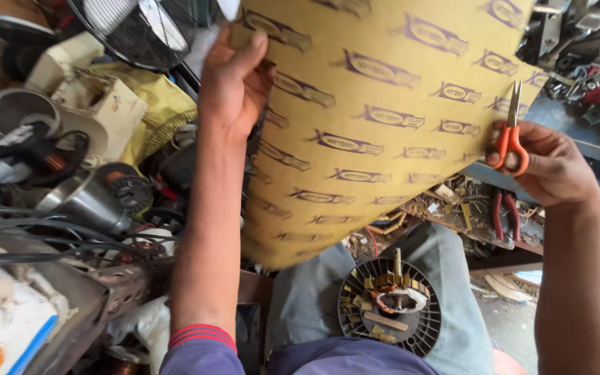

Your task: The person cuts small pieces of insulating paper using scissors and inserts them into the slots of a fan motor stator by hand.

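My left hand point(234, 87) grips the left edge of a large yellow-brown sheet of insulating paper point(383, 118) printed with repeated purple marks, holding it up in front of me. My right hand point(550, 167) holds small scissors with orange handles point(510, 142), their blades pointing up at the sheet's right edge. Below, on my lap in grey trousers, rests a round black motor part point(390, 305) with a metal shaft and copper windings in its middle.
A wire fan guard point(133, 31) stands at the top left. Motor parts, metal cups point(85, 201), cables and a cream housing point(98, 104) crowd the left. On the right, a cluttered bench holds red-handled pliers point(505, 215) and tools.
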